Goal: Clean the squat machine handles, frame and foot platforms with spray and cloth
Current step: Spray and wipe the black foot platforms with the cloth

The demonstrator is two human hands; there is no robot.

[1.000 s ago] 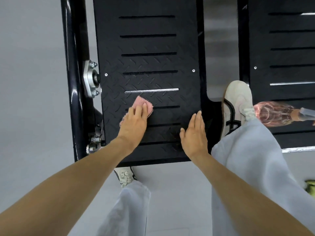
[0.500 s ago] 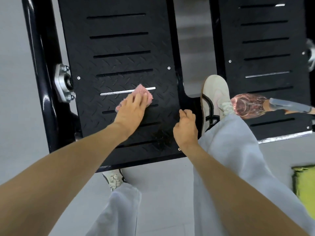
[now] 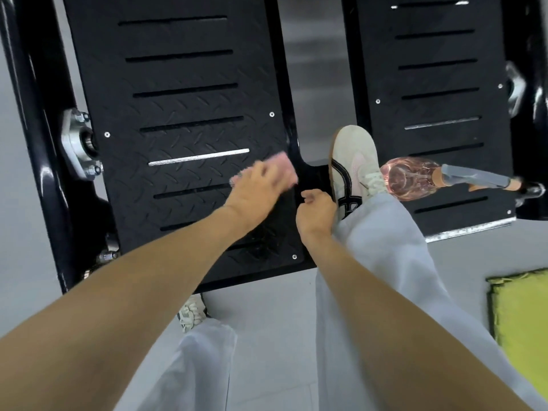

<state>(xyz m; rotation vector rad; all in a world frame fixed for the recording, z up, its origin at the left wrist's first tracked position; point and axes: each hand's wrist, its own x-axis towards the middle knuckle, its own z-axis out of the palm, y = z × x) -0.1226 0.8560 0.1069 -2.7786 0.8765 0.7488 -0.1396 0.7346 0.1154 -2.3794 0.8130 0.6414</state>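
My left hand (image 3: 255, 189) presses a pink cloth (image 3: 285, 169) flat against the right edge of the left foot platform (image 3: 184, 108), a black checker-plate panel with slots. The hand and cloth are motion-blurred. My right hand (image 3: 315, 213) is curled into a loose fist and rests on the platform's right edge, close beside the left hand. It holds nothing. A clear pink spray bottle (image 3: 412, 178) with a grey trigger lies on its side on the right foot platform (image 3: 439, 84).
My right foot in a white shoe (image 3: 354, 161) stands on the black frame between the two platforms. My left shoe (image 3: 191, 315) is on the grey floor below the platform. The black frame tube (image 3: 32, 137) with a silver bearing (image 3: 78, 143) runs along the left. A yellow-green cloth (image 3: 522, 321) lies at right.
My left hand has slid the pink cloth rightward across the left platform to its right edge. My right hand went from flat on the platform to a curled fist.
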